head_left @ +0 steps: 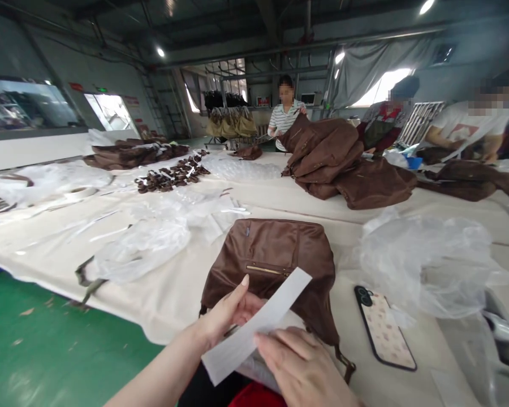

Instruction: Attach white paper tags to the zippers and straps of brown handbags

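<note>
A white strip point(275, 302), flat and paper-like, slants across the space in front of me. My right hand point(301, 359) pinches its lower edge near the middle, between thumb and fingers. Behind the strip is my left hand point(233, 308), its thumb raised and apart from its fingers. The fingertips there are partly hidden, and whether they touch the strip I cannot tell. Just beyond both hands lies a brown bag point(280, 243) with a brass-coloured zip point(267, 270) and a strap end with a metal clip point(343, 359). Some clear plastic point(258, 370) shows below the strip.
A phone in a patterned case point(385, 328) lies right of the bag, near crumpled clear plastic point(428, 260). More plastic point(148, 243) is at left. Brown bags point(343, 158) are heaped across the table, brown straps point(169, 175) beyond. A person in stripes point(286, 116) handles the heap; others work at right.
</note>
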{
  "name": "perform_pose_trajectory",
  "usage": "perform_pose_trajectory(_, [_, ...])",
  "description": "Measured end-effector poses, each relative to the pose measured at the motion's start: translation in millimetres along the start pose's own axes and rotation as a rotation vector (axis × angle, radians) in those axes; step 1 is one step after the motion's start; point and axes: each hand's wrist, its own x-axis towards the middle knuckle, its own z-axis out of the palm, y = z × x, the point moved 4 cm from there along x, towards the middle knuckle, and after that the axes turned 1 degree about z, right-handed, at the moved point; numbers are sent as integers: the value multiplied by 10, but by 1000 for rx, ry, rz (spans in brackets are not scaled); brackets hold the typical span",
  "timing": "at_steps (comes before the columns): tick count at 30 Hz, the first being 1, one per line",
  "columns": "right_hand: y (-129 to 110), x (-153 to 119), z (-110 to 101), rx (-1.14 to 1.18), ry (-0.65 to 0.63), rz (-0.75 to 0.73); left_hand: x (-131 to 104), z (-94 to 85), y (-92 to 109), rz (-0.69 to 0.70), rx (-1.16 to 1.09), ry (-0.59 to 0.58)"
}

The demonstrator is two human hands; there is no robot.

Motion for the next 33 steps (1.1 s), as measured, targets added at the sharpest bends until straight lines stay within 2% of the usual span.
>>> perform_pose_trajectory(1, [-37,4,100,40,-16,-5,-19,29,15,-9,-75,-19])
perform_pose_trajectory(3, [-92,-3,286,113,-43,0,-21,48,46,37,-128,30])
perform_pose_trajectory(5, [-137,-20,432,166,-85,-6,6,44,55,91,-113,122])
perform_pose_trajectory(8, [-121,-29,525,208,-189,-21,60,4,32,147,-31,215])
perform_pose_trajectory(10, [51,-8,514,206,-244,108,88,-88,16,206,66,281])
perform_pose_trajectory(13, [548,34,496,138,-222,517,115,-308,-12,301,350,386])
perform_pose_trajectory(15, [882,61,576,100,-230,751,140,-457,-55,332,512,429])
perform_pose_trajectory(18, [1204,128,826,110,-309,892,192,-609,-147,343,611,433])
perform_pose_trajectory(21, [1348,159,1046,151,-319,944,232,-645,-210,348,688,422])
perform_pose_trajectory(24, [1401,97,1159,239,-279,1012,234,-612,-214,354,757,416])
perform_pose_trajectory(27, [1383,-14,1179,426,-225,1085,183,-576,-195,349,797,396])
perform_pose_trajectory(33, [1074,-144,1017,986,-181,1159,-65,-576,-214,307,731,319])
